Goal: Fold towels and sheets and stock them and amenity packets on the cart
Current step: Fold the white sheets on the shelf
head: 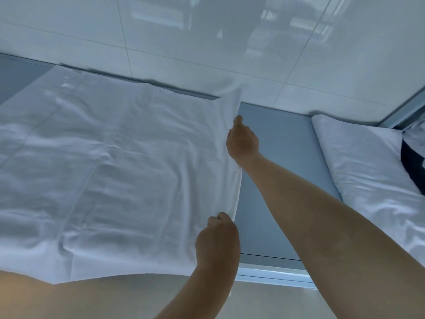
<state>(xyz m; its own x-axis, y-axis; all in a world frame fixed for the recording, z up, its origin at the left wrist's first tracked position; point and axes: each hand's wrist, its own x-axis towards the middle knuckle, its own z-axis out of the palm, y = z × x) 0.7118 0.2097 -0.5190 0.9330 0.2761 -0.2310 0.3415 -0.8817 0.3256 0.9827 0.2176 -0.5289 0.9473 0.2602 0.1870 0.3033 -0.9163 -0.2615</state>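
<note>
Big white cotton sheet (103,169) lies spread across the grey counter (271,180). Left hand (217,240) and right hand (242,139) both grip its right edge; I'd lift evenly, matching corners.

No legible txt anywhere

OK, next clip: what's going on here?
A person is folding a white sheet spread on a grey table against a tiled wall. Both hands grip its right edge: the right hand pinches the far corner, lifted a little, and the left hand holds the near corner. More white linen lies to the right. No cart is in view.
</note>
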